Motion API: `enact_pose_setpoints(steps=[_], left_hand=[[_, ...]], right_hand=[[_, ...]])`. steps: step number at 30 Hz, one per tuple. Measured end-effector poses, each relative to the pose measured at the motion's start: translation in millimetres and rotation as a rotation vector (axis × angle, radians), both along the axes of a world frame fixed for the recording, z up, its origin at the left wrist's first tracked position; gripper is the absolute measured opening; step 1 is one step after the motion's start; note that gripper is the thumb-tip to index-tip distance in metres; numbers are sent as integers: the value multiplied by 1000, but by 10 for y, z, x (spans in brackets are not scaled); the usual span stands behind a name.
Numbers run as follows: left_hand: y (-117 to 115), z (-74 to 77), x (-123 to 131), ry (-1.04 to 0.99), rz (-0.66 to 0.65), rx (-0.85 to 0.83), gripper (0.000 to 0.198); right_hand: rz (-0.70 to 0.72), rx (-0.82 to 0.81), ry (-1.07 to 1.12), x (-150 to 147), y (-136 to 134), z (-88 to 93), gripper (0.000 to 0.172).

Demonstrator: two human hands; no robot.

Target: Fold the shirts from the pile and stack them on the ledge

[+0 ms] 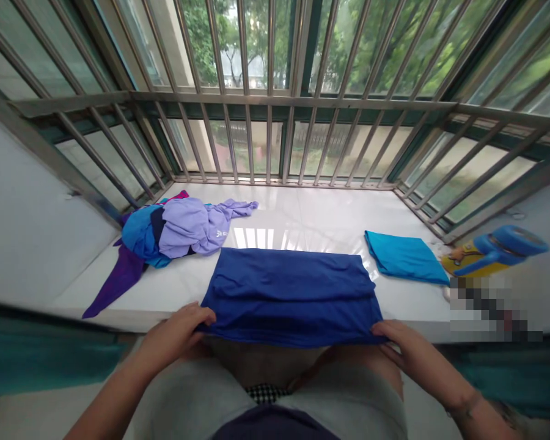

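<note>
Royal-blue folded garment [291, 293] lies on the white sill [297, 208] before me; my left hand [176, 333] and right hand [412, 348], well apart, each pinch its near hem.

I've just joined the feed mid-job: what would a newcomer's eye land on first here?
A broad royal-blue garment lies folded at the centre of the white window ledge, its near edge held by the left hand and right hand. To its left sits a rumpled heap of lilac and purple clothes; to its right, a folded turquoise cloth. Metal window bars fill the top.
</note>
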State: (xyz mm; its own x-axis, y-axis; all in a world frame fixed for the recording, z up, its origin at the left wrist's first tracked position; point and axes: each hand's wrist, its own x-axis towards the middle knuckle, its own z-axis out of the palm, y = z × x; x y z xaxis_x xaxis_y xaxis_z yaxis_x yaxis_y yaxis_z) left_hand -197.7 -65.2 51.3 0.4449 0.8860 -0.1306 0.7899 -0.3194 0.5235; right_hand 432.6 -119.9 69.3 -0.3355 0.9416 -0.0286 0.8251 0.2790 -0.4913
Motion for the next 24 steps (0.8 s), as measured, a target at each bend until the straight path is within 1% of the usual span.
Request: enact_pose_setpoints(steps=[2,3,5,6,8,9,11,13,14,16,19,21,24], left_hand=[[201,173,29,-148,69,-62,20],[321,252,53,-210,122,-62,23],[576,353,121,-261,271,-18,36],[700,364,162,-258,358,11,44],[912,303,247,-235,499,46,53],[993,239,286,-223,545,54,53],[1096,73,345,-205,603,73,50],[1129,-96,367,-215,657,96,49],[1126,-166,366,-244,685,103,51],[1101,-261,344,-350,726,95,59],[1060,-296,290,-473,733,54,69],[1043,-276,257,-472,725,31,71],[1020,-235,227,-430,707,-17,70]], right_hand=[[-94,-68,87,44,159,110,27],[-145,-80,119,55,265,170,30],[-267,-30,169,46,518,260,36],[-337,17,188,26,656,278,38],[-485,91,192,-38,923,250,38],[-559,97,170,-75,1036,206,36],[-682,51,91,-142,1192,78,33],[-758,0,10,-184,1244,-68,34],[-774,-12,-22,-193,1237,-136,35],[-785,-7,-76,-197,1186,-248,37],[-789,10,-131,-187,1101,-332,37],[-796,20,-128,-185,1072,-341,38],[-805,50,-73,-190,1058,-323,42]])
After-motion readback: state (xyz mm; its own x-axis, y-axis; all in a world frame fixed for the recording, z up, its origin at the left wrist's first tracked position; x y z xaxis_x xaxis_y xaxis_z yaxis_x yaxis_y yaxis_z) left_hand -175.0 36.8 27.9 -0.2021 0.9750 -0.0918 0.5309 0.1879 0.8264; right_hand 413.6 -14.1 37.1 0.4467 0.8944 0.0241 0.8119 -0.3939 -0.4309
